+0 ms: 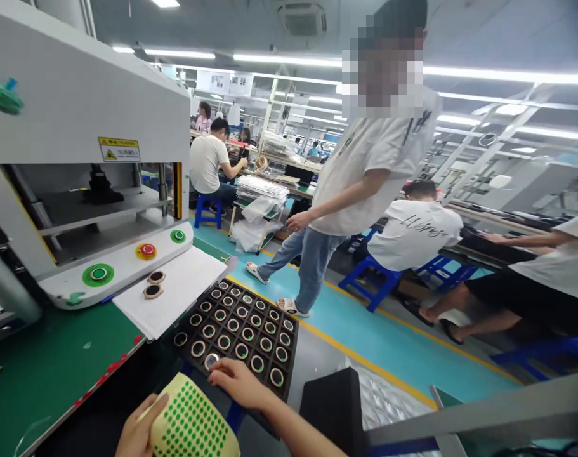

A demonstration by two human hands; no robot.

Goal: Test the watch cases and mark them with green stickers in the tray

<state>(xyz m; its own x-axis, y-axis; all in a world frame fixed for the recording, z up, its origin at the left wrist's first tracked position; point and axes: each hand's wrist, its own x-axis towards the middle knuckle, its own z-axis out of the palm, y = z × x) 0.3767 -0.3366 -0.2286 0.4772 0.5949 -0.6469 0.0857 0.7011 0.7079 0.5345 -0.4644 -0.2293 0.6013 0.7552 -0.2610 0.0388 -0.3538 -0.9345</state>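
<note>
My left hand point(137, 431) grips a curled yellow sheet point(191, 422) covered with several small green dot stickers, at the bottom of the view. My right hand point(238, 383) rests on the near edge of a black tray point(289, 346), fingers curled together just beside a ring part point(210, 360) in the front row. The tray's pockets hold several round ring parts. Whether the right fingers pinch a sticker is hidden.
A white press machine point(79, 120) with green and red buttons stands on the green bench point(45, 368); two ring parts point(154, 284) lie on white paper point(184, 289). A person walks the blue aisle point(365, 330); others sit on blue stools at benches.
</note>
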